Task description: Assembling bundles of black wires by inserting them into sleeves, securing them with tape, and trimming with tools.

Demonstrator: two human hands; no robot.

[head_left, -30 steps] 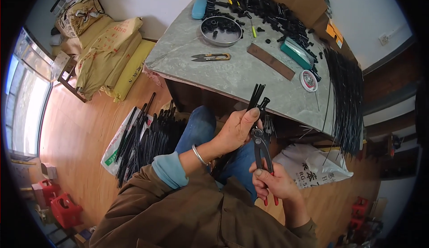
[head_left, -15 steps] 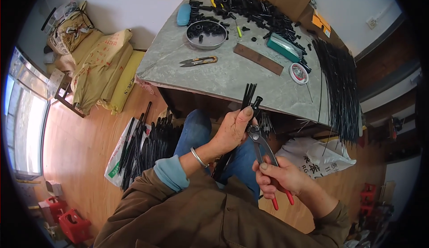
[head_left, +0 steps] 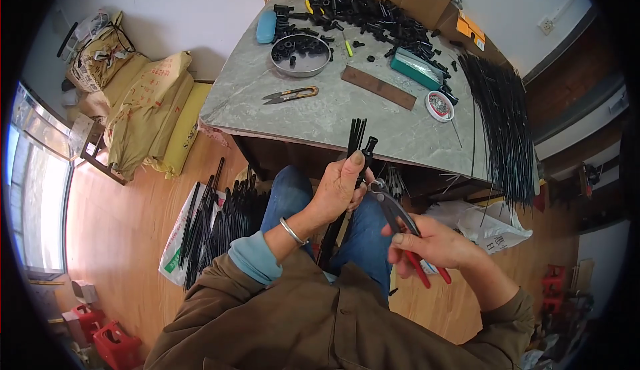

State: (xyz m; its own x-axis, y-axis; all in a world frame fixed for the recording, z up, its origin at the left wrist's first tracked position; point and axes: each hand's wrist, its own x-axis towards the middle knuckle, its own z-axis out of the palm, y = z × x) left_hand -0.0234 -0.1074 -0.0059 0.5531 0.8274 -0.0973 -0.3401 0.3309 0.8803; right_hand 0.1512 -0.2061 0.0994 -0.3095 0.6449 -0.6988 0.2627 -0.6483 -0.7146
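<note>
My left hand [head_left: 337, 187] is closed round a bundle of thin black rods [head_left: 357, 134] that stick up above my thumb. Beside them a black tubular fitting [head_left: 370, 147] with a flared end is held in the same grip. My right hand [head_left: 437, 242] grips a pair of dark pliers [head_left: 395, 215] with red handles. Their jaws sit right by the fingers of my left hand, below the fitting. Whether the jaws pinch anything I cannot make out. My thumb lies over the handles, and the fingers under them are partly blurred.
Ahead stands a grey table [head_left: 233, 107] with a pile of black fittings [head_left: 373, 17], a metal bowl [head_left: 300, 71], thread snips [head_left: 291, 95], a brown bar [head_left: 379, 88] and a small white tub [head_left: 439, 106]. Long black rods [head_left: 497, 123] overhang its right edge. More rods [head_left: 233, 220] lie by my left knee.
My right hand has risen with the pliers, tilting their handles up and rightward, and its fingers look looser. My left hand has shifted slightly left with the rods and fitting; the whole view has also shifted.
</note>
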